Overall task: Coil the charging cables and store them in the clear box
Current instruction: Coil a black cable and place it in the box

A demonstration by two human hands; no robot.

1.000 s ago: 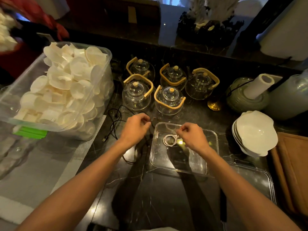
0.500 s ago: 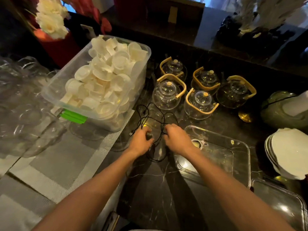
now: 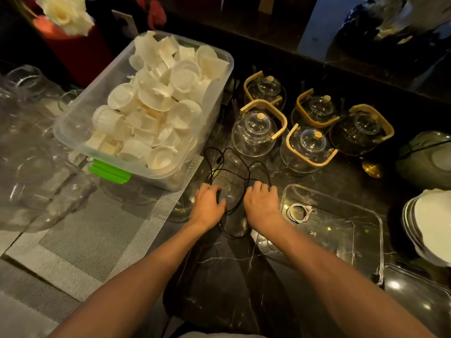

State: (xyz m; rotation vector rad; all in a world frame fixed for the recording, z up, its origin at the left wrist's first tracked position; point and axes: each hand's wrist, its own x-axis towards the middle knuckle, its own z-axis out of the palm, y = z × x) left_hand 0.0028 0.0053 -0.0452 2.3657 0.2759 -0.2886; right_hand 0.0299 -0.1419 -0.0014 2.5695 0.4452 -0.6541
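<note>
A loose black charging cable (image 3: pixel 229 170) lies tangled on the dark marble counter between my two hands. My left hand (image 3: pixel 207 206) rests palm down on its left loops, fingers curled over the wire. My right hand (image 3: pixel 262 203) lies on the right loops with fingers bent; whether it grips the wire is hidden. Just right of my right hand sits the clear box (image 3: pixel 366 242), shallow and lidless. Inside it, at the near-left corner, lies a coiled white cable (image 3: pixel 299 212).
A clear tub (image 3: pixel 73 123) piled with white cups stands at the left on a grey mat. Several glass teapots (image 3: pixel 255 132) with wooden handles stand behind the cable. Stacked white bowls (image 3: pixel 429 228) sit at the right. Glassware (image 3: pixel 31 152) crowds the far left.
My right hand has left the white coil in the clear box and moved left. Both hands now lie on the black cable. The view has swung left.
</note>
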